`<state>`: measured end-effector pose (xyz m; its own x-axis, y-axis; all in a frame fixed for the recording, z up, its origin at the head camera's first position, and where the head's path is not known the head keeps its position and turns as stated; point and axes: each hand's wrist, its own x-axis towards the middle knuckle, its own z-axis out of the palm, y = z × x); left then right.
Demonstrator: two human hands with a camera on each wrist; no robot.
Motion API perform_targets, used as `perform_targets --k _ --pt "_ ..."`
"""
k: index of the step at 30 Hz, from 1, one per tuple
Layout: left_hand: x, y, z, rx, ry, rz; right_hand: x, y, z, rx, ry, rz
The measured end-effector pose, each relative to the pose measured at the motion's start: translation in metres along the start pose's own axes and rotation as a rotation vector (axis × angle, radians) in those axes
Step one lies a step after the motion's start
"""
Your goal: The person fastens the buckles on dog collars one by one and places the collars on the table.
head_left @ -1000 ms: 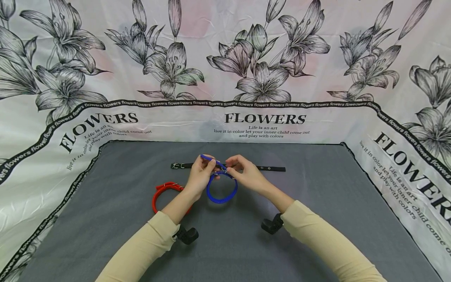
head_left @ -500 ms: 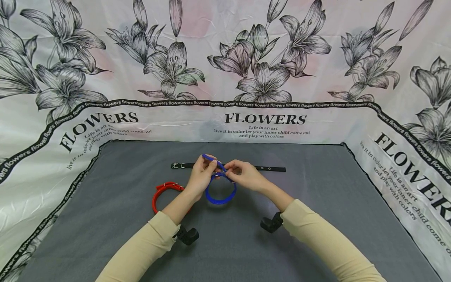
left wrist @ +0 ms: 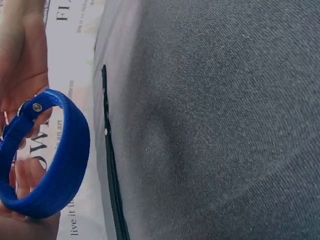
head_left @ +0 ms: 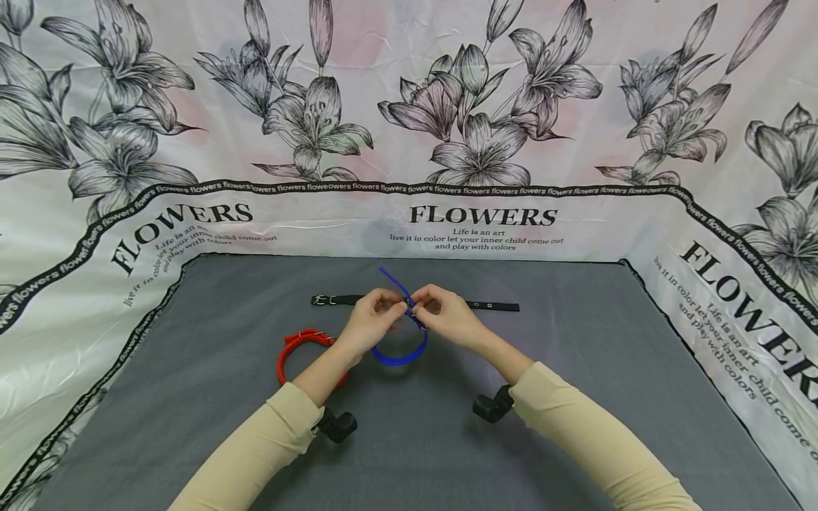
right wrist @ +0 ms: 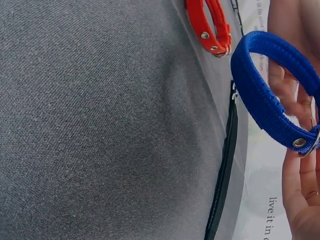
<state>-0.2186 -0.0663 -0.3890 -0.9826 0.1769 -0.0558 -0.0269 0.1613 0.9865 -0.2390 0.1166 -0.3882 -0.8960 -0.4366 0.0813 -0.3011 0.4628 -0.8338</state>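
A blue collar [head_left: 400, 360] hangs as a loop below both hands, held up over the grey cloth. The left hand [head_left: 369, 321] pinches at its buckle area with bent fingers. From the other side, the right hand [head_left: 445, 314] grips the collar beside the metal ring. The strap's free end sticks up and to the left above the fingertips. In the left wrist view the blue collar [left wrist: 75, 150] shows a metal eyelet and ring near the fingers. The right wrist view shows the blue collar [right wrist: 257, 95] with its eyelet and ring; fingers partly hide the buckle.
A red collar [head_left: 281, 363], buckled into a loop, lies left of the hands, partly behind the left forearm. A black collar [head_left: 492, 306] lies stretched flat behind the hands. Grey cloth [head_left: 409, 454] covers the table, with a flower-printed sheet [head_left: 358, 156] rising at the back.
The left hand has shifted from the strap's free end down toward the buckle, leaving the end sticking up. The right hand stays nearly in place at the ring.
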Motion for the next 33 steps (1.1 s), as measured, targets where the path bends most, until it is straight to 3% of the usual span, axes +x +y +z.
perform_targets --k 3,6,16,24,27,31,33 --pt "-0.008 0.011 -0.001 0.062 -0.034 0.004 -0.001 0.0 0.0 0.005 -0.004 -0.007" --pt "-0.013 0.018 -0.001 0.102 -0.024 0.02 -0.001 0.001 0.0 0.006 -0.008 -0.016" --pt "0.007 -0.01 0.003 0.079 0.045 0.001 -0.001 0.003 0.001 0.042 -0.011 -0.062" --pt "0.008 -0.009 0.004 0.08 0.062 -0.022 -0.002 0.003 0.002 0.07 -0.016 -0.072" --pt "-0.003 0.007 0.005 0.088 0.063 -0.028 -0.004 -0.002 0.001 0.071 -0.02 -0.076" --pt "-0.002 0.006 0.006 0.089 0.074 -0.018 -0.006 -0.005 0.0 0.079 -0.043 -0.072" --pt "0.004 -0.004 0.005 0.089 0.074 -0.013 -0.005 -0.004 0.0 0.085 -0.059 -0.065"
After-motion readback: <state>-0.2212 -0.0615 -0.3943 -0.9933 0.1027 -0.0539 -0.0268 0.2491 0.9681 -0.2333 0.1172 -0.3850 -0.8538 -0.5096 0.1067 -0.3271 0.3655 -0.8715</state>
